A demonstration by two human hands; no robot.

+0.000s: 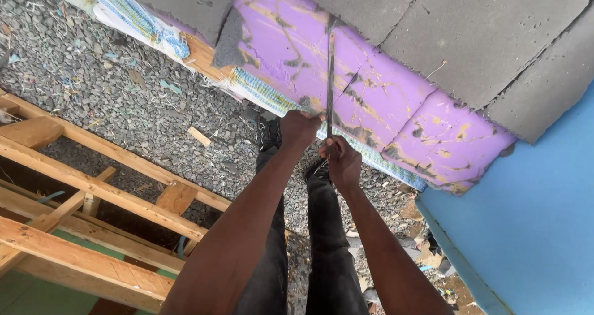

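Wooden beams point(93, 185) lie at left over gravel point(111, 86). The left hand point(298, 128) and right hand point(340, 160) are both clenched round the lower end of a thin metal bar point(330, 73), its tip against the purple foam board point(371, 104). The bar looks stiff, hard and fairly heavy; the low two-handed grip suits it.

packages: none | labels: none | signs: none | screens: none
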